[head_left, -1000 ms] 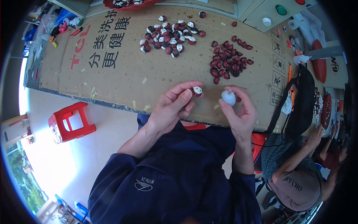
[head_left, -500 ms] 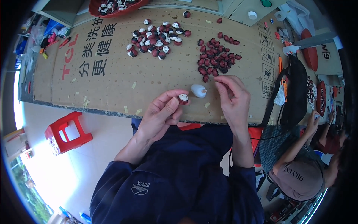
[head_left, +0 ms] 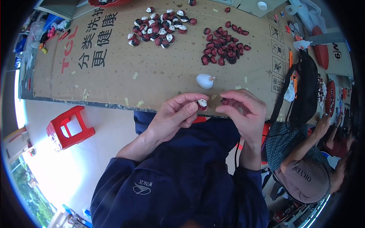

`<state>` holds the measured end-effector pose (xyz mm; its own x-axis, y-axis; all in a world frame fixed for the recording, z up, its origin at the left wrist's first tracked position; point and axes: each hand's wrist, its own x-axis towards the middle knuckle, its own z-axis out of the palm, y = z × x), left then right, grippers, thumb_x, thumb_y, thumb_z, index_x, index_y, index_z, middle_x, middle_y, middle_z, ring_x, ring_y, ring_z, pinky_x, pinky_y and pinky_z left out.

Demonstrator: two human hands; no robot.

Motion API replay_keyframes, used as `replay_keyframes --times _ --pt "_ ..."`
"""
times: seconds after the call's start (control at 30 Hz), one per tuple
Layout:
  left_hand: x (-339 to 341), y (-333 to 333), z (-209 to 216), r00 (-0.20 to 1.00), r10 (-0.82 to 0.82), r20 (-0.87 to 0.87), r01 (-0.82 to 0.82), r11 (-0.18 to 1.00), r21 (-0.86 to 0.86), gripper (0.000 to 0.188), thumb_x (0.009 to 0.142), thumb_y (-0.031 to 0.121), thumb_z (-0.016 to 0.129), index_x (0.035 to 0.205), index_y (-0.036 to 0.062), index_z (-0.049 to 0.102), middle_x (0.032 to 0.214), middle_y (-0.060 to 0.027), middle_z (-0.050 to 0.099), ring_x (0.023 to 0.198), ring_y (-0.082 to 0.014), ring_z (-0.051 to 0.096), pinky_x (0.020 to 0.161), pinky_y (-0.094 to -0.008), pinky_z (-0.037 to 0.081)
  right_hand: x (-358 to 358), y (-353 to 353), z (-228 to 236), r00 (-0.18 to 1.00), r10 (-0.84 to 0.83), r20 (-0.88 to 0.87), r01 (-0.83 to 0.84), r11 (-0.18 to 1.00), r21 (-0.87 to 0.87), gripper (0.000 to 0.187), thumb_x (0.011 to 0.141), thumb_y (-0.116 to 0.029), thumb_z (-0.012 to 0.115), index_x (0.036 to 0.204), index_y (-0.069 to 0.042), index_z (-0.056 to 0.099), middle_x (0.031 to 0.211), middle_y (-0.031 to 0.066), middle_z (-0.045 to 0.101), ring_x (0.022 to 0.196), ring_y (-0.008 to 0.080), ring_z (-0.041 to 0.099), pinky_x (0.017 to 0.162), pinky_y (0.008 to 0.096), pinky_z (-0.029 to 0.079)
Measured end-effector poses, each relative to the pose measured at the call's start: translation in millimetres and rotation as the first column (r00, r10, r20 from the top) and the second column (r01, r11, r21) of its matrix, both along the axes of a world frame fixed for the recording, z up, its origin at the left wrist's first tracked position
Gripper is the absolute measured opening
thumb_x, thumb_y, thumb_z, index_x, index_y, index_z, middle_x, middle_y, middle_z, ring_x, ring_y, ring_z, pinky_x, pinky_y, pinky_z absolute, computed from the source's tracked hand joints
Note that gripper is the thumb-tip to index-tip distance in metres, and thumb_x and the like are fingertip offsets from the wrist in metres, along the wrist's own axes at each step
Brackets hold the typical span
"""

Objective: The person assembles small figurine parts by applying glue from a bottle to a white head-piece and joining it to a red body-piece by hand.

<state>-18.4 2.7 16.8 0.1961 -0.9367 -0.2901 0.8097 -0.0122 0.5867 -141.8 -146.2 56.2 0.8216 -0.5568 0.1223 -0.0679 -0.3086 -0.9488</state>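
Between thumb and fingertips, my left hand (head_left: 173,113) pinches a small round piece, white on top and dark red below (head_left: 202,104). Close by on the right, my right hand (head_left: 247,113) is closed on a small dark red shell-like piece (head_left: 224,101), partly hidden by the fingers. The two pieces are a little apart, near the table's front edge. Just beyond them a small white squeeze bottle with a pale nozzle (head_left: 205,81) lies on the cardboard. Farther back are a pile of round red, black and white pieces (head_left: 158,30) and a pile of dark red shell-like pieces (head_left: 220,47).
Printed cardboard (head_left: 125,83) covers the table. A red bowl (head_left: 108,3) stands at the far left edge. On the right lie a black bag (head_left: 306,87) and an orange tool (head_left: 292,62). A red stool (head_left: 70,127) stands left; a co-worker's arm (head_left: 308,140) is at right.
My right hand has drawn back from the dark red pile with one piece in its fingers. My left hand has shifted right with its piece, and the two hands are closer together.
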Motion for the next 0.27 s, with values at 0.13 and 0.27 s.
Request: replay_keyframes --times 0.13,0.27 --pt "-8 -5 0 0.999 -0.014 0.044 0.013 0.999 0.033 0.026 0.089 0.017 0.049 0.111 0.0029 0.052 0.086 -0.0009 0.056 0.055 -0.0039 0.034 0.045 -0.0173 0.027 -4 9 5 0.999 0.041 -0.027 -0.045 0.986 -0.158 0.03 0.061 -0.005 0.074 0.09 -0.002 0.064 0.077 0.0073 0.062 0.064 0.0125 0.06 0.054 0.0219 0.047" --pt "-14 -7 -3 0.985 -0.028 0.173 0.019 0.998 0.057 0.026 0.089 0.016 0.05 0.111 0.003 0.053 0.085 -0.0005 0.057 0.054 -0.0033 0.035 0.045 -0.0175 0.028 -6 11 8 0.986 0.081 -0.149 -0.134 0.908 -0.396 0.029 0.067 -0.003 0.069 0.095 -0.004 0.063 0.081 0.0066 0.062 0.071 0.0175 0.062 0.059 0.0237 0.049"
